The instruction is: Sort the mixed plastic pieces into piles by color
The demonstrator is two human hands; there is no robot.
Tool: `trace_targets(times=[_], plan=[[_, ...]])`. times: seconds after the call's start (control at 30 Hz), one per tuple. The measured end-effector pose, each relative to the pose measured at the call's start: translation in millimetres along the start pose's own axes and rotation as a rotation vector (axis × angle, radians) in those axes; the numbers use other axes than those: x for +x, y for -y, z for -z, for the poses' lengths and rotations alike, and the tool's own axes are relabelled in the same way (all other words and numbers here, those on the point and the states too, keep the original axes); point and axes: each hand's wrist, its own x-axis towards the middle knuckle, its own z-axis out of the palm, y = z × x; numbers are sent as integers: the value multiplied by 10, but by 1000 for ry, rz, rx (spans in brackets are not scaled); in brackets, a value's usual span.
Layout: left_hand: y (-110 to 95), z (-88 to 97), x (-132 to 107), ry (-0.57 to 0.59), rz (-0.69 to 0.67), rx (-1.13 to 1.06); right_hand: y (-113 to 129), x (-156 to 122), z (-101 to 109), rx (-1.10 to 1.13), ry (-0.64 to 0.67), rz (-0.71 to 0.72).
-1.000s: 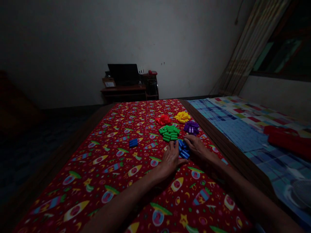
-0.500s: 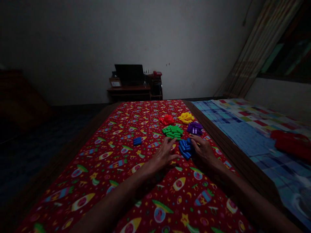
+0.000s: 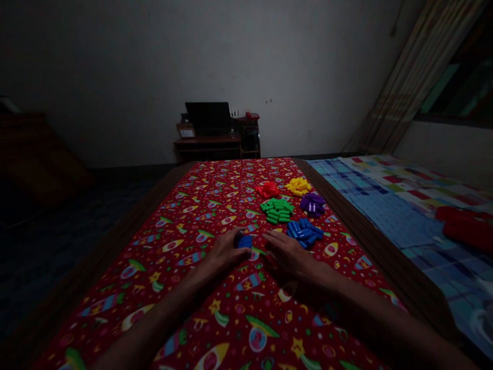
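My left hand holds a small row of blue tube-shaped pieces, fingers at the far side and thumb at the near side. Just to its right, my right hand is held over the cloth with its fingers stretched toward that row; nothing shows in it. A loose pile of blue pieces lies right behind the right hand. Beyond are heaps of similar pieces: green, purple, red and yellow.
A red cloth printed with rockets covers the long surface, bordered by a dark brown edge. On the right lies blue checked bedding with a red cloth item. A desk with a black screen stands by the wall.
The left hand has left the green heap and closed around the blue row, which now sits farther right and nearer. My right hand has moved left, off the blue pile.
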Motion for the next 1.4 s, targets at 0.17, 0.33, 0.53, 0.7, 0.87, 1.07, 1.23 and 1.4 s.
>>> trace_targets(times=[0.17, 0.33, 0.53, 0.7, 0.87, 1.07, 1.23, 1.4], plan=[[-218, -350, -103, 140, 92, -543, -28, -75, -79, -41, 126, 137], [-226, -313, -94, 83, 13, -512, -131, -175, 133, -179, 0, 101], [-159, -170, -113, -23, -31, -233, -534, -251, 572, -344, -112, -100], [-91, -101, -95, -77, -49, -144, -638, -394, 679, -321, -105, -110], [139, 278, 23, -235, -6, 16, -756, -388, 816, -212, -337, -280], [811, 1041, -39, -585, 236, 279, -1536, -143, 1008, 45, -866, -812], [1198, 1295, -233, -712, 483, 142, -2033, -235, 859, 120, -1120, -956], [1159, 1316, -234, -702, 530, 102, -2162, -410, 736, 12, -1055, -946]])
